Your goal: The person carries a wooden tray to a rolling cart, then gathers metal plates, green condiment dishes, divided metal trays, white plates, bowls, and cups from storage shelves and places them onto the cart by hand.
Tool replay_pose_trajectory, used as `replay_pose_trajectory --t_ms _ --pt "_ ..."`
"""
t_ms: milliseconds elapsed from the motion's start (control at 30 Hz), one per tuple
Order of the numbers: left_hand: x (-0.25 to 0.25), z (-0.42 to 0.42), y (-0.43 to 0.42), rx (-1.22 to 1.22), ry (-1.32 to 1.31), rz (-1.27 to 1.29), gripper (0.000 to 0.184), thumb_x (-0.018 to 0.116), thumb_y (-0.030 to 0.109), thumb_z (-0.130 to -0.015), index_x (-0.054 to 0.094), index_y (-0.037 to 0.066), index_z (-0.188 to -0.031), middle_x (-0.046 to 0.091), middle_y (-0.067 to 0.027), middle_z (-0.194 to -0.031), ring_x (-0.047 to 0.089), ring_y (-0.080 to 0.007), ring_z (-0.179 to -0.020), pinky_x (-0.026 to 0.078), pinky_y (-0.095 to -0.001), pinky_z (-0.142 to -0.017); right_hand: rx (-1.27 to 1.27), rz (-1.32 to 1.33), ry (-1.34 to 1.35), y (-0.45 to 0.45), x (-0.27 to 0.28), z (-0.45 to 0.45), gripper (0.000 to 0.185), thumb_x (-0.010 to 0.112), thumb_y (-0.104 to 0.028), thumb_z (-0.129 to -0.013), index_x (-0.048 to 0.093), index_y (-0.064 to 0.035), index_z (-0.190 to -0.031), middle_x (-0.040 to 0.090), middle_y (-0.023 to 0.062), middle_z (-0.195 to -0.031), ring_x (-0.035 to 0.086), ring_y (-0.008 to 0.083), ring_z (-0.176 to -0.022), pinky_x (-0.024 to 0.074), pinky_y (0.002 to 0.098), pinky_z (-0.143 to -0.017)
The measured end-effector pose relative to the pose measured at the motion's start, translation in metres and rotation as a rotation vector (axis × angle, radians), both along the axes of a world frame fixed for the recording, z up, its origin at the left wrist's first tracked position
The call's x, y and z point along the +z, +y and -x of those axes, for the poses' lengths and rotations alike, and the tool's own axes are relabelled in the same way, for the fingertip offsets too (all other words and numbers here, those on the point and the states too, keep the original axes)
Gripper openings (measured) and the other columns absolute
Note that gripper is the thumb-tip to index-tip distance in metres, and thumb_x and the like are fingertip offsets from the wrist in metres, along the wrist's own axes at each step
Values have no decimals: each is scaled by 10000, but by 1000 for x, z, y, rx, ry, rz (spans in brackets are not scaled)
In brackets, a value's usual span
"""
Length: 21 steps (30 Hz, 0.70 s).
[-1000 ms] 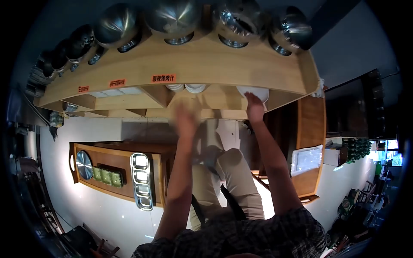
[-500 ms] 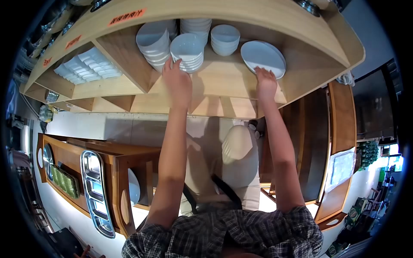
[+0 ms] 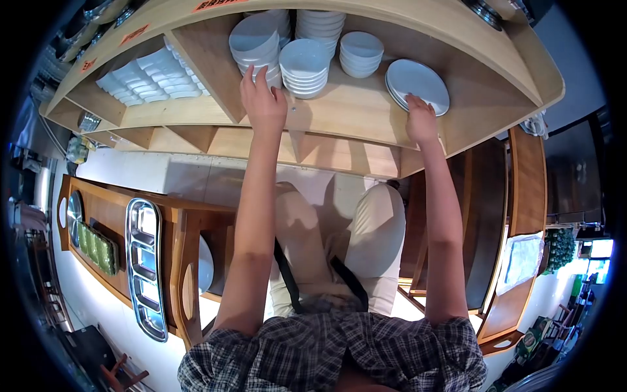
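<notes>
My left hand [image 3: 263, 103] reaches into the shelf with its fingers apart, the fingertips against the front of a stack of white bowls [image 3: 253, 40]. Just right of that hand stands a second, lower stack of white bowls [image 3: 304, 65]. My right hand [image 3: 422, 120] has its fingers curled over the near rim of a small stack of white oval plates [image 3: 421, 83], which lies flat on the shelf board. The thumb of this hand is hidden. Between the two hands, further back, is a short stack of small white bowls [image 3: 361, 52].
The wooden shelf [image 3: 339, 117] has a left compartment with rows of white dishes [image 3: 153, 75]. A wooden trolley with a divided metal tray [image 3: 145, 261] stands at my left. Dark wooden furniture [image 3: 480, 215] stands at my right. My knees are close below the shelf.
My left hand has shifted from the gap by the front bowl stack to the left bowl stack. My right hand stays at the plate rim. The camera view has shifted slightly.
</notes>
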<state>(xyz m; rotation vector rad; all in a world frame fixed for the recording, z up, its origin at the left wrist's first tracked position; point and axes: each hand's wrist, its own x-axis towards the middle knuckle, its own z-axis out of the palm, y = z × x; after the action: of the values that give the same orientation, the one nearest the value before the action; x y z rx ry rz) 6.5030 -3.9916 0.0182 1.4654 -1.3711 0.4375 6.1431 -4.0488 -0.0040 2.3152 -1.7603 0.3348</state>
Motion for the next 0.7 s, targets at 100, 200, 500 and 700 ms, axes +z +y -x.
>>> replay_pose_trajectory --t_ms 100,200,500,700 --pt "18 -9 0 -75 15 -9 463 570 22 -726 518 3 -1186 435 -221 -1307 428 -418 -1167 363 -486 -971 -3 -55 -44 -5 6 0 391 450 -92 -850 516 -89 -1235 491 84 -1356 437 244 -1278 318 500 -1059" --pt "33 -13 -12 114 -96 -40 472 609 70 -733 518 17 -1193 442 -190 -1319 401 -391 -1211 343 -496 -986 -24 -47 -69 -6 7 -7 420 494 -92 -822 510 -84 -1241 479 105 -1359 418 264 -1290 310 520 -1058" --pt "45 -27 -45 201 -115 -287 305 657 170 -784 602 63 -1064 602 -110 -1153 470 -320 -1174 405 -511 -867 272 218 -264 65 10 -113 409 607 -68 -726 575 -33 -1133 475 144 -1334 416 294 -1276 279 492 -1084" --pt "46 -40 -43 4 -64 -96 170 629 99 -803 638 39 -962 656 -122 -898 568 -323 -943 451 -449 -790 457 183 -339 91 15 -146 349 608 -53 -719 601 -32 -1067 508 135 -1275 439 284 -1249 279 490 -1084"
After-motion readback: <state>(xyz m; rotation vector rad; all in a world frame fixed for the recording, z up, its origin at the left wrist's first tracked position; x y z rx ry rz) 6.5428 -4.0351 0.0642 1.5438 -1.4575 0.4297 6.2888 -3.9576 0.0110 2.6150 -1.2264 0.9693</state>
